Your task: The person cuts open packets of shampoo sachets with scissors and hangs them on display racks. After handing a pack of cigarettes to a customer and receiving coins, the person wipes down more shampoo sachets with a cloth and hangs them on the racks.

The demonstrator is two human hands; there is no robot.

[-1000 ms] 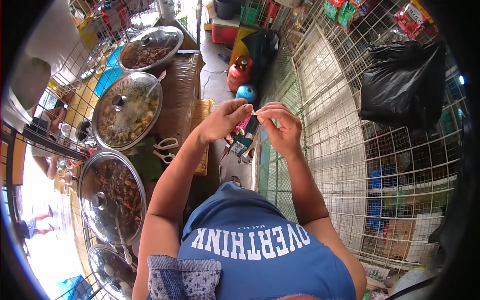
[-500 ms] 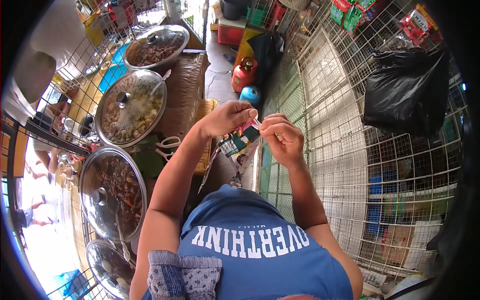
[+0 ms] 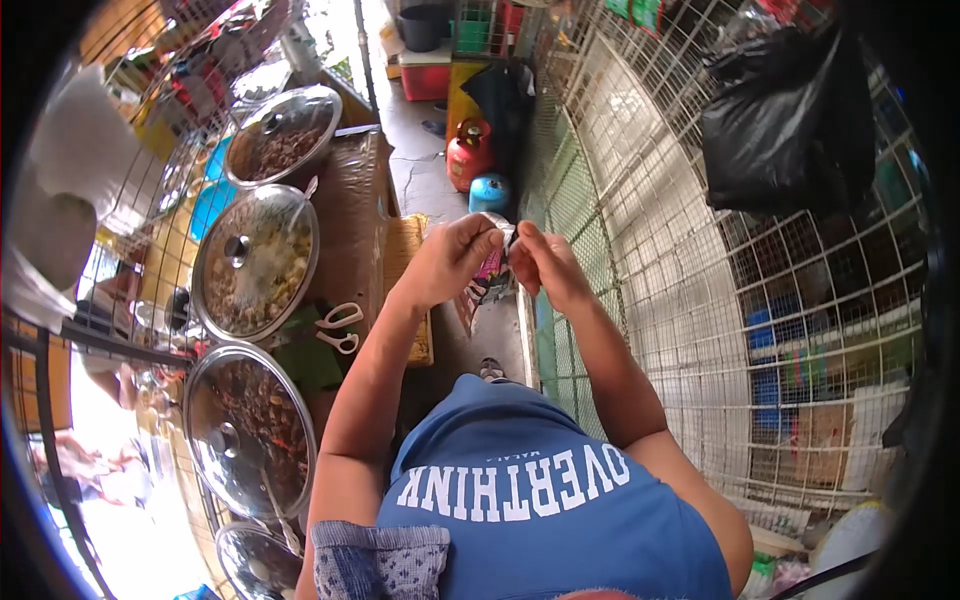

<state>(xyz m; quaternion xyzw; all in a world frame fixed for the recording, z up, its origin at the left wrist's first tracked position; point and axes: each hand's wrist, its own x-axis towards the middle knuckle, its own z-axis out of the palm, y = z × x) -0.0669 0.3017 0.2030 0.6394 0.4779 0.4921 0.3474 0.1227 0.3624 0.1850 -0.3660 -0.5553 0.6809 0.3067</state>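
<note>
Both hands are raised close together in front of the body, over the narrow aisle. My left hand (image 3: 450, 258) is closed, its thumb and fingers pinching the top of a printed sachet packet (image 3: 487, 268), which hangs down with pink and dark parts showing. My right hand (image 3: 545, 262) is at the packet's upper right side, fingers bent in a pinch; what lies between its fingertips is too small to make out. Nearest on the table are white-handled scissors (image 3: 338, 328), left of my left forearm.
Several lidded food trays, among them one of pale food (image 3: 255, 262) and one of dark food (image 3: 250, 430), line the left. Ahead stand a red gas tank (image 3: 470, 155) and a blue one (image 3: 493, 192). Wire mesh with a black bag (image 3: 780, 125) runs along the right.
The view has shifted. The hands have changed their hold near the packet's top, where a whitish part now shows, and less of the packet's green front is visible.
</note>
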